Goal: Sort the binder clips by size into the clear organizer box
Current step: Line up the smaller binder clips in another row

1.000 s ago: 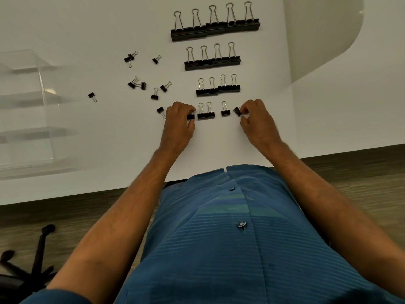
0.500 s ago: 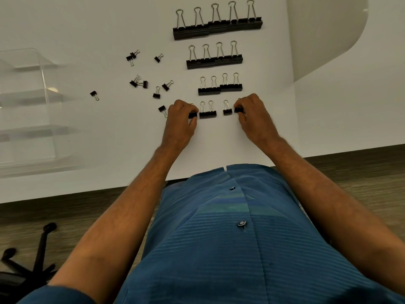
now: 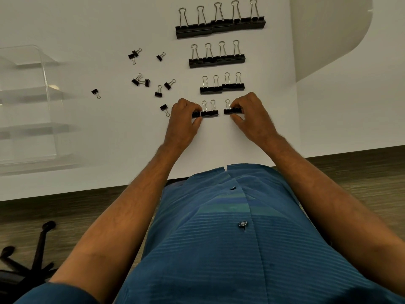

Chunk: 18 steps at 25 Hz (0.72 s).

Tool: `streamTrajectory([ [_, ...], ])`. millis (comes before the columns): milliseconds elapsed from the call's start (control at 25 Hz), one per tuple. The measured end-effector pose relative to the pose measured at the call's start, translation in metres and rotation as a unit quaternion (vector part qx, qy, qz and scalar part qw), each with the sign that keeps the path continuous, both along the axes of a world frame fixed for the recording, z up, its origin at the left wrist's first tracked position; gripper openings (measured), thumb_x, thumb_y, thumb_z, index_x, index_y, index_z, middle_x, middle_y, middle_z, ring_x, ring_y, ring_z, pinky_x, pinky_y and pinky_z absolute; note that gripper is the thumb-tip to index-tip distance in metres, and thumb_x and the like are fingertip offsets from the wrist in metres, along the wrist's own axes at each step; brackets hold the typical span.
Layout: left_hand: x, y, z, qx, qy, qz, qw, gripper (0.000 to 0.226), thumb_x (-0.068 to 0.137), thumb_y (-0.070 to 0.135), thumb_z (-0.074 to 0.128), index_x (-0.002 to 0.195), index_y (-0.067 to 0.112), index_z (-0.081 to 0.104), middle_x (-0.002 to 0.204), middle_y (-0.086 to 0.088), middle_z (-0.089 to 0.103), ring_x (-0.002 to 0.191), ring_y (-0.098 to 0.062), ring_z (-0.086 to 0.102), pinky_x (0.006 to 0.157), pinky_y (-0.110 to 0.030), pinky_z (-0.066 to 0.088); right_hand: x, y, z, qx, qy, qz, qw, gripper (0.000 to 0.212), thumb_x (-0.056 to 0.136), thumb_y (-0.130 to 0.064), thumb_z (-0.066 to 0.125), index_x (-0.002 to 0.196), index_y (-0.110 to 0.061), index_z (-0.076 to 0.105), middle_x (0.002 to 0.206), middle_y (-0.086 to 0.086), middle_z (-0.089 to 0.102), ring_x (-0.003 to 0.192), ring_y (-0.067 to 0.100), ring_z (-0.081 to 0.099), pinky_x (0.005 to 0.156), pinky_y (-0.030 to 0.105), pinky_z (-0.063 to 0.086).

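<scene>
Black binder clips lie in rows on the white table: the largest row at the top, a medium row below it, a smaller row under that. In the nearest row, my left hand pinches a small clip at the left end, beside a pair of small clips. My right hand pinches the small clips at the right end. Several tiny clips lie scattered to the left. The clear organizer box stands at the far left.
The table's front edge runs just in front of my body, with dark wood floor beyond it. A black chair base shows at the bottom left. A curved white surface rises at the top right.
My right hand has slid its small clip leftward until it sits against the neighbouring clip in the nearest row. My left hand has stayed on the clip at the left end.
</scene>
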<state>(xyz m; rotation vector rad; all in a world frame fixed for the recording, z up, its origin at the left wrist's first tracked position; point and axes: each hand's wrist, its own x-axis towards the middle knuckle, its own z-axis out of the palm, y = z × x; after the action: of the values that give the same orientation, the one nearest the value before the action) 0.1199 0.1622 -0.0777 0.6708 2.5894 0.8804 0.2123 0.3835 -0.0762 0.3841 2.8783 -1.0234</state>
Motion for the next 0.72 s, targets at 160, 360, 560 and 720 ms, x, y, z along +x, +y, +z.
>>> streamTrajectory([
  [160,0.001,0.004,0.0,0.001,-0.004,-0.007,1.0,0.023,0.09,0.015,0.068,0.113,0.013,0.065,0.107,-0.004,0.054,0.1,-0.016,0.047,0.082,-0.015,0.031,-0.003,-0.002,0.0,0.007,0.002,0.01,1.0,0.022,0.091,-0.013,0.07,0.112,-0.011,0.063,0.112,0.009,0.055,0.102,0.02,0.052,0.084,0.027,0.048],
  [360,0.004,0.01,0.001,0.003,-0.003,-0.018,1.0,0.02,0.09,0.014,0.069,0.109,0.013,0.066,0.104,-0.005,0.055,0.098,-0.016,0.047,0.081,-0.018,0.033,-0.004,-0.001,0.0,0.0,-0.013,0.007,1.0,0.02,0.092,-0.014,0.07,0.112,-0.01,0.065,0.111,0.009,0.055,0.1,0.019,0.052,0.084,0.026,0.046],
  [560,0.005,0.016,0.001,0.001,-0.006,-0.018,1.0,0.02,0.09,0.015,0.07,0.109,0.013,0.066,0.104,-0.005,0.056,0.098,-0.016,0.047,0.081,-0.018,0.034,-0.004,0.0,0.0,0.004,-0.02,0.01,1.0,0.021,0.092,-0.015,0.07,0.112,-0.011,0.066,0.111,0.007,0.055,0.1,0.016,0.051,0.084,0.023,0.044],
  [720,0.006,0.016,0.0,0.002,-0.002,-0.013,1.0,0.02,0.09,0.016,0.07,0.109,0.013,0.067,0.103,-0.005,0.056,0.097,-0.015,0.047,0.081,-0.018,0.033,-0.004,0.001,-0.001,0.007,-0.021,0.01,1.0,0.02,0.093,-0.015,0.07,0.111,-0.011,0.066,0.111,0.007,0.055,0.1,0.016,0.051,0.083,0.022,0.043],
])
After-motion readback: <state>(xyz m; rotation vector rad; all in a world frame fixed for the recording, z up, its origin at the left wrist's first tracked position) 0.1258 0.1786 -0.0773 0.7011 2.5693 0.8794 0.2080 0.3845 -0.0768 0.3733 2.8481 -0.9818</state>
